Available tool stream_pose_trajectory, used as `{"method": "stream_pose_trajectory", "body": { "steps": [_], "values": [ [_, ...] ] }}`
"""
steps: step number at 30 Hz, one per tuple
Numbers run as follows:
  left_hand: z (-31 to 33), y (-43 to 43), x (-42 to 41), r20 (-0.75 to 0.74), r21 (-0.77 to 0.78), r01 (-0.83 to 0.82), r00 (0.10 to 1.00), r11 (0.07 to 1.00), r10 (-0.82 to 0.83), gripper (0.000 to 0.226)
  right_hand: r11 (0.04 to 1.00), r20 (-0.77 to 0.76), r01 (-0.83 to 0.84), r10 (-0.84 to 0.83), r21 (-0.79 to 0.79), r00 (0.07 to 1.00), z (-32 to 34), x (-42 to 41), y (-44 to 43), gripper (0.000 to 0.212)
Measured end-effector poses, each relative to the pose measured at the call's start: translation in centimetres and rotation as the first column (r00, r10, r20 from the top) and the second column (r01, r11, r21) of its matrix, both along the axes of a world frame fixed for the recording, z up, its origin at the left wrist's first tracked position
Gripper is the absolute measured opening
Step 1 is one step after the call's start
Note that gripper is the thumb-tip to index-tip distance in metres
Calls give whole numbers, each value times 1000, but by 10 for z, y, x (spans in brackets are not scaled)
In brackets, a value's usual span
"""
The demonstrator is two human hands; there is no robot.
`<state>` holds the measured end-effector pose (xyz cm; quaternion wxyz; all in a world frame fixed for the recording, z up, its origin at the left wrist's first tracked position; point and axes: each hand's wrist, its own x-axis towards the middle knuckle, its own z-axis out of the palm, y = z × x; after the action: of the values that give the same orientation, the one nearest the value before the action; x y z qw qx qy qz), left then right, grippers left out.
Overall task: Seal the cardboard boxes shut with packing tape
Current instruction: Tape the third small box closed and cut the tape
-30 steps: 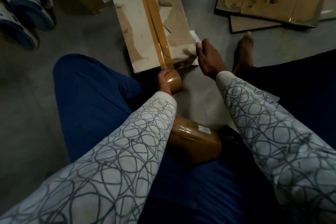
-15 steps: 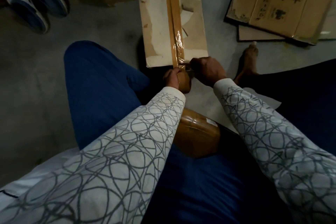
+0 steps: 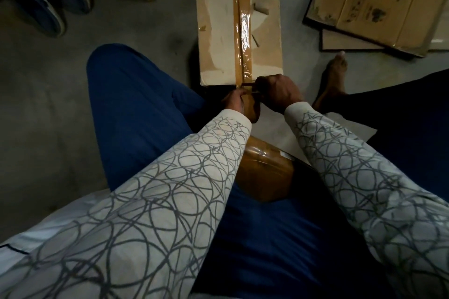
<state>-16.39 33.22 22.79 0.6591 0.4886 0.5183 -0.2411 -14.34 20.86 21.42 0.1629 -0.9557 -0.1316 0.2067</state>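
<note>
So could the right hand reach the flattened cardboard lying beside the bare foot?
Probably, once it lets go: the right hand is pinching the tape at the box's near edge. Only floor and the foot lie between it and the flattened cardboard.

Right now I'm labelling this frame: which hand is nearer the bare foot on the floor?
Right. The right hand sits just left of the bare foot, at the near edge of the cardboard box; the left hand, gripping the tape roll, is farther left.
</note>
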Motion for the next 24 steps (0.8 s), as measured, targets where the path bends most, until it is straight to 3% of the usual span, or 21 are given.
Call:
{"method": "stream_pose_trajectory", "body": {
  "steps": [4,12,14,16,18,20,23,24],
  "values": [
    [1,0,1,-21,21,-10,1000,1000,11,7,1000,-13,22,-22,13,1000,-2,-1,-1,20],
    [4,-1,0,9,52,47,999,998,-47,40,997,-21,-14,12,-74,1000,0,-1,1,26],
    [7,0,-3,-23,56,77,997,995,-76,32,991,-29,-18,14,-135,999,-2,-1,1,31],
    [1,2,-4,-64,43,79,995,996,-77,10,978,-82,-9,-8,-209,997,-6,-5,-2,36],
    [-1,4,-3,-60,72,111,992,991,-107,26,968,-153,10,-50,-252,987,-13,-12,-9,43],
    [-12,3,-1,-12,151,130,992,980,-129,26,961,-184,38,-90,-273,979,-17,-18,-18,45],
    [-43,-1,-1,50,321,158,982,934,-183,7,952,-202,63,-128,-300,971,-15,-18,-24,42],
    [-67,-1,0,40,369,198,973,908,-229,18,948,-200,74,-140,-308,970,-13,-17,-24,42]
  ]
}}
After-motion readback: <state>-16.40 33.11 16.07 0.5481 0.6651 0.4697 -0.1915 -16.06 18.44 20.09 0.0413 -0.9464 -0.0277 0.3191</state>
